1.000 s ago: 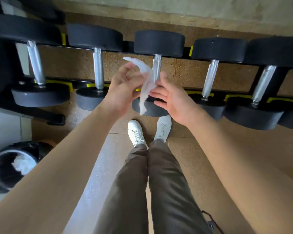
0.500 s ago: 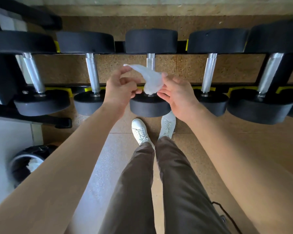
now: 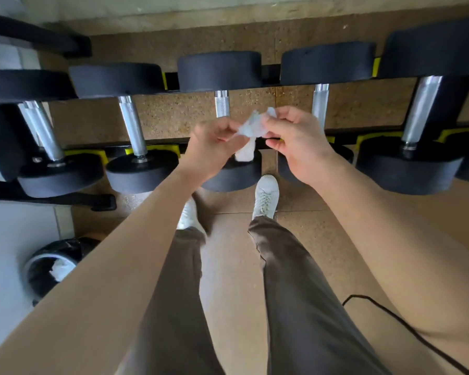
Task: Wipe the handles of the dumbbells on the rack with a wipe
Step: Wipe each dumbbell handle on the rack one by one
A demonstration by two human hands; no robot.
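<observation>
Wipe [image 3: 251,125] was thin, limp and light, pinched at its top edge between left hand [image 3: 214,147] and right hand [image 3: 295,136], tail hanging down in front of the centre dumbbell handle [image 3: 222,106]. Both hands were closed on it with fingertips only. Probably damp, so it should wrap and cling. Best to cup it round the knurled steel, which looked grippy.
</observation>
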